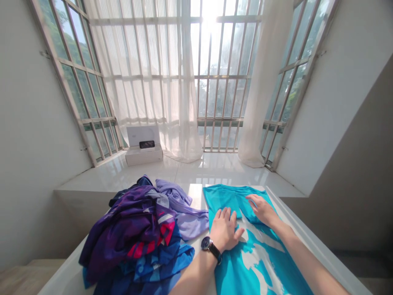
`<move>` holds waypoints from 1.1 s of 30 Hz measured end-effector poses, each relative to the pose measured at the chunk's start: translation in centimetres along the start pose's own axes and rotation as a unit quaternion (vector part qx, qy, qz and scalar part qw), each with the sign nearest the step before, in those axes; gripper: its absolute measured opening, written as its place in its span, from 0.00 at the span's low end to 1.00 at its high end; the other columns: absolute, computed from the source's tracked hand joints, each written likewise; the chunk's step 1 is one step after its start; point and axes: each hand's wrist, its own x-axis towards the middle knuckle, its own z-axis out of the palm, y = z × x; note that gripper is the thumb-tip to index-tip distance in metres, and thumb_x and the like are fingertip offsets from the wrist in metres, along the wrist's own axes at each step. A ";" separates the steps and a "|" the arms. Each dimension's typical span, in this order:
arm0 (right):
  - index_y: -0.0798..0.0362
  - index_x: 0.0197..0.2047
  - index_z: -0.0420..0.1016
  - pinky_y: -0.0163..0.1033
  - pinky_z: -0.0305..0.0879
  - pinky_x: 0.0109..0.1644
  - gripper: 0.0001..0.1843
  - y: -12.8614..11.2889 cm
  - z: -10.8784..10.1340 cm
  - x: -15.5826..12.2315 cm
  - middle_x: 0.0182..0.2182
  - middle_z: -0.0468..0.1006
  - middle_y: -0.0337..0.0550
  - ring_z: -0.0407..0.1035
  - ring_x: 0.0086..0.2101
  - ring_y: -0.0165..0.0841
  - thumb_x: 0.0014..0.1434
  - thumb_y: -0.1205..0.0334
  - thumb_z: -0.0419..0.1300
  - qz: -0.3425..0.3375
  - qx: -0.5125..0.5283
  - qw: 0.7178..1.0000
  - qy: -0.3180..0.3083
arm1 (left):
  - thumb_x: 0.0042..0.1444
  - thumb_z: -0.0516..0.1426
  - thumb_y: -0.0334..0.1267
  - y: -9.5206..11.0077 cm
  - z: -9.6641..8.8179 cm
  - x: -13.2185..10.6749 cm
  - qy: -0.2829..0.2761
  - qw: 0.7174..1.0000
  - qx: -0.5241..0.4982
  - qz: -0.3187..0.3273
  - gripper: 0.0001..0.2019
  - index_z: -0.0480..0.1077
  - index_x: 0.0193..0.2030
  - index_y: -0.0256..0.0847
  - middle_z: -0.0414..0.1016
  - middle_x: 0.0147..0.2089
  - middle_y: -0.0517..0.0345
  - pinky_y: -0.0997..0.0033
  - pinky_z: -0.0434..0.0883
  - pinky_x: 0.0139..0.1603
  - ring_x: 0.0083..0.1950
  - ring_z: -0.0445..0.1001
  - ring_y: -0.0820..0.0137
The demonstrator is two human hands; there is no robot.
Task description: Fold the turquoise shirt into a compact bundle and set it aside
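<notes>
A turquoise shirt with white print (254, 254) lies spread flat on a white table (310, 241). My left hand (225, 229), with a dark wristwatch on its wrist, rests flat on the shirt's left side, fingers stretched out. My right hand (260, 209) lies flat on the shirt's upper part beside a folded-over flap, fingers also extended. Neither hand holds anything.
A heap of purple, blue and red garments (138, 233) is piled on the table's left half, with a lilac piece (181, 205) on top toward the middle. A white box with a phone (144, 149) stands on the window ledge behind, before barred windows and sheer curtains.
</notes>
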 end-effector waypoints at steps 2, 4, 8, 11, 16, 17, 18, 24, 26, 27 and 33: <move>0.47 0.52 0.82 0.49 0.71 0.62 0.22 -0.6 0.6 2.7 0.53 0.83 0.49 0.76 0.55 0.45 0.66 0.59 0.48 -0.003 -0.001 1.000 -0.019 | 0.69 0.49 0.58 0.1 -0.1 0.0 0.003 1.000 -0.015 -0.004 0.34 0.62 0.74 0.39 0.61 0.75 0.42 0.47 0.55 0.78 0.76 0.57 0.48; 0.50 0.53 0.81 0.48 0.70 0.63 0.22 -0.9 1.3 4.8 0.54 0.83 0.52 0.75 0.56 0.46 0.65 0.63 0.50 -0.003 -0.005 0.999 -0.048 | 0.69 0.49 0.59 0.1 -0.2 0.1 0.001 1.000 -0.027 -0.006 0.35 0.61 0.74 0.38 0.60 0.76 0.41 0.46 0.54 0.78 0.76 0.57 0.48; 0.50 0.55 0.80 0.45 0.68 0.64 0.19 -1.1 2.2 7.5 0.56 0.82 0.50 0.75 0.57 0.41 0.63 0.67 0.58 -0.016 -0.012 0.991 -0.129 | 0.70 0.46 0.60 0.2 -0.6 0.1 -0.022 0.999 -0.048 -0.013 0.37 0.59 0.75 0.36 0.57 0.77 0.37 0.43 0.51 0.79 0.78 0.53 0.47; 0.52 0.57 0.76 0.50 0.72 0.59 0.18 -0.7 2.0 8.6 0.51 0.83 0.47 0.77 0.51 0.39 0.64 0.60 0.65 -0.013 -0.029 0.983 -0.183 | 0.70 0.45 0.60 0.2 -0.9 0.1 -0.035 0.998 -0.049 -0.017 0.37 0.58 0.75 0.35 0.55 0.77 0.37 0.43 0.50 0.79 0.78 0.52 0.47; 0.52 0.51 0.77 0.47 0.76 0.48 0.17 0.3 1.0 9.9 0.42 0.81 0.41 0.77 0.40 0.34 0.67 0.48 0.63 0.022 -0.063 0.970 -0.232 | 0.70 0.43 0.60 0.2 -0.9 0.2 -0.033 0.999 -0.038 -0.013 0.37 0.60 0.74 0.34 0.56 0.77 0.36 0.43 0.51 0.79 0.77 0.53 0.47; 0.53 0.49 0.77 0.46 0.76 0.47 0.17 0.5 0.9 10.1 0.41 0.81 0.41 0.76 0.39 0.34 0.67 0.48 0.63 0.023 -0.064 0.969 -0.237 | 0.70 0.42 0.60 0.2 -0.9 0.2 -0.032 0.999 -0.038 -0.013 0.37 0.60 0.74 0.34 0.56 0.77 0.37 0.43 0.51 0.79 0.77 0.53 0.47; 0.53 0.47 0.78 0.46 0.75 0.47 0.16 0.7 0.9 10.2 0.41 0.81 0.40 0.76 0.39 0.33 0.67 0.48 0.63 0.022 -0.062 0.969 -0.239 | 0.70 0.42 0.60 0.2 -0.9 0.2 -0.032 0.999 -0.038 -0.014 0.37 0.60 0.74 0.35 0.57 0.77 0.37 0.43 0.51 0.79 0.77 0.53 0.47; 0.54 0.45 0.77 0.47 0.74 0.49 0.15 1.2 1.9 10.4 0.41 0.80 0.40 0.76 0.41 0.35 0.68 0.49 0.62 0.019 -0.049 0.982 -0.184 | 0.71 0.44 0.58 0.1 -0.8 0.2 -0.020 0.999 -0.047 -0.020 0.34 0.57 0.76 0.41 0.56 0.78 0.45 0.44 0.50 0.80 0.78 0.52 0.48; 0.53 0.45 0.77 0.48 0.74 0.50 0.14 1.3 2.4 10.2 0.40 0.81 0.41 0.76 0.41 0.35 0.68 0.50 0.62 0.021 -0.050 0.986 -0.157 | 0.71 0.43 0.58 0.1 -0.7 0.2 -0.017 0.999 -0.047 -0.017 0.35 0.56 0.77 0.40 0.56 0.78 0.45 0.44 0.50 0.80 0.78 0.52 0.49; 0.53 0.45 0.78 0.48 0.74 0.51 0.14 1.4 2.6 10.0 0.41 0.81 0.42 0.76 0.42 0.36 0.68 0.51 0.62 0.022 -0.050 0.988 -0.142 | 0.71 0.43 0.59 0.0 -0.7 0.2 -0.017 0.999 -0.045 -0.016 0.35 0.56 0.77 0.39 0.56 0.78 0.45 0.44 0.49 0.80 0.78 0.51 0.49; 0.51 0.55 0.78 0.48 0.68 0.62 0.20 3.1 0.7 7.3 0.56 0.80 0.52 0.73 0.56 0.46 0.66 0.50 0.56 0.006 -0.035 0.998 -0.042 | 0.71 0.45 0.59 -0.1 -0.4 0.1 -0.024 0.999 -0.036 -0.004 0.34 0.61 0.74 0.39 0.58 0.77 0.44 0.42 0.51 0.79 0.77 0.54 0.47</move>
